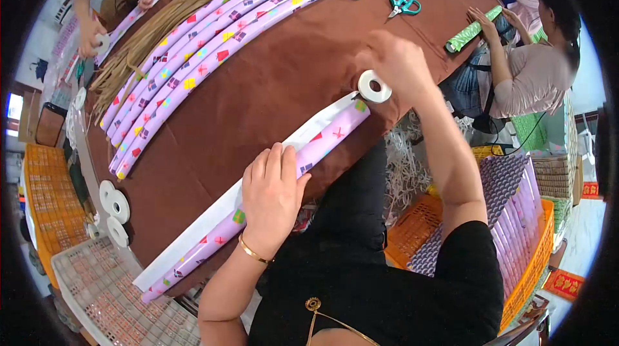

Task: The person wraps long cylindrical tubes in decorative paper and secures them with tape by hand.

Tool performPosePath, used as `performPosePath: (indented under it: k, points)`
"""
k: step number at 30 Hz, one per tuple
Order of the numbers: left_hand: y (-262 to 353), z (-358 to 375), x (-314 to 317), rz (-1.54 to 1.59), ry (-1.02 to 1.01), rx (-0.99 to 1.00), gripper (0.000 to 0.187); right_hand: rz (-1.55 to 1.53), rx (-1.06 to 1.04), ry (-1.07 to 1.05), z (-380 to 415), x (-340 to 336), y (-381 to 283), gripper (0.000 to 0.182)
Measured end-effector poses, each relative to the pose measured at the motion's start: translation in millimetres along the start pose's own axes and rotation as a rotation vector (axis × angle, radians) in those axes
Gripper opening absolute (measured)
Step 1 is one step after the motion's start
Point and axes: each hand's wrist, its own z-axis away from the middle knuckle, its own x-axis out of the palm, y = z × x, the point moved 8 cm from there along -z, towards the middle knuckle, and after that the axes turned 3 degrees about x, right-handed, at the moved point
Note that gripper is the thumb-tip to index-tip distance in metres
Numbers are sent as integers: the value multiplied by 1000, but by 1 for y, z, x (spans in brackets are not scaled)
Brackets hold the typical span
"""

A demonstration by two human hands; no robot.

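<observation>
- Left hand [272,188] lies palm down across the middle of the lilac paper roll [322,146], fingers straight and close together, thumb out toward the roll's right end; it presses on top and clamps nothing.
- Paper roll: on the brown table [258,107], along the person's side, long axis slanting from near left to far right, a white flap [206,223] along its far side.
- Right hand [403,66]: blurred, above the paper roll's right end; the left is nearer, touching. Whether its fingers are apart or closed, I cannot tell.
- Tape roll [374,87]: just beside the paper roll's right end.
- Scissors [404,4]: well beyond that end.
</observation>
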Motion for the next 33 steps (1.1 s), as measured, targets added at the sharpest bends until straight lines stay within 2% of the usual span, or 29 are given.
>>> performPosePath:
  k: [2,4,6,7,9,12,16,17,20,23,24,25,26,28,32,33]
  points:
    - [2,-5,0,40,-23,6,56,-123,-2,118,-25,-7,32,35]
    - [7,-14,4,44,-18,27,57,11,39,143,-66,4,78,33]
    - [20,-28,5,83,18,72,57,184,111,175,-96,14,117,48]
    - [26,-39,7,101,27,86,53,178,118,179,-106,19,137,48]
    - [38,-59,16,118,55,120,53,206,38,127,-121,30,159,55]
    - [62,-95,21,172,126,200,51,255,6,54,-136,34,167,58]
    - [93,-131,37,237,143,265,48,456,94,-82,-149,30,155,30]
    - [96,-137,45,151,112,240,46,443,136,-87,-151,28,155,26]
    - [91,-148,67,33,83,217,41,495,167,-80,-140,16,146,22]
    - [87,-151,82,-13,73,233,37,529,123,-165,-132,8,145,25]
    - [87,-153,80,37,133,253,29,555,79,-215,-127,11,143,25]
    - [86,-153,75,87,190,270,21,536,41,-168,-120,7,142,25]
    - [83,-153,77,92,169,263,21,463,54,-189,-115,7,144,25]
    - [74,-157,64,349,222,247,19,379,-39,-228,-98,7,141,26]
    - [43,-170,67,722,166,98,20,312,-109,-119,-70,3,144,27]
    - [34,-174,69,935,63,-46,23,304,-55,-144,-60,1,144,27]
